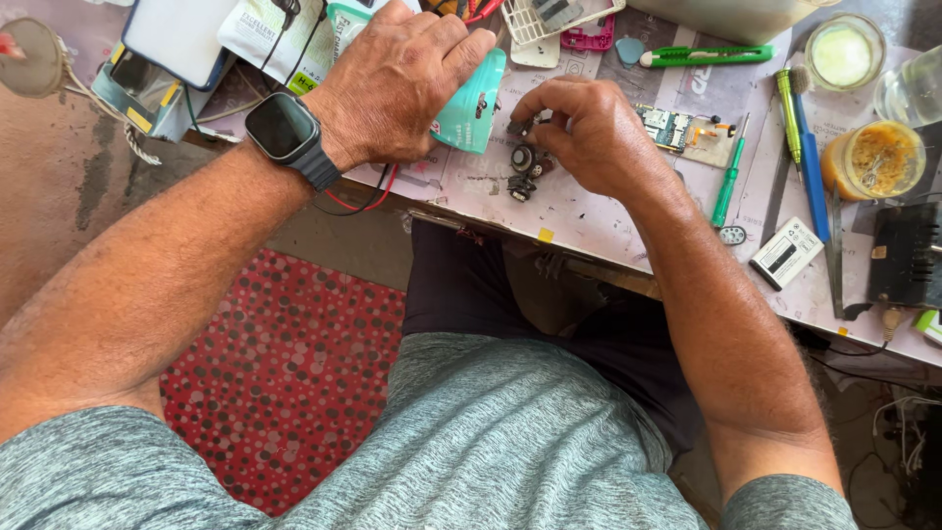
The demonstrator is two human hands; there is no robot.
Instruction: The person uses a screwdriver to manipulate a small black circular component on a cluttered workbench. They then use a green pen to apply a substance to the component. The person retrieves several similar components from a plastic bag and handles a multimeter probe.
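My left hand (397, 83), with a dark smartwatch (285, 130) on the wrist, lies over a teal plastic casing (473, 108) and holds it on the workbench. My right hand (586, 132) is curled beside it, its fingertips pinching a small dark part (520, 127). Just below the fingertips lie a few small round black components (524, 169) on the paper-covered bench. Red and black wires (358, 203) run out from under my left wrist.
A small circuit board (687, 132) lies right of my right hand. Green screwdrivers (728, 184), a green utility knife (706, 56), a blue tool (811, 162), two jars (873, 159), a white battery (786, 253) and a black device (905, 257) crowd the right side. A red dotted mat (285, 373) covers the floor.
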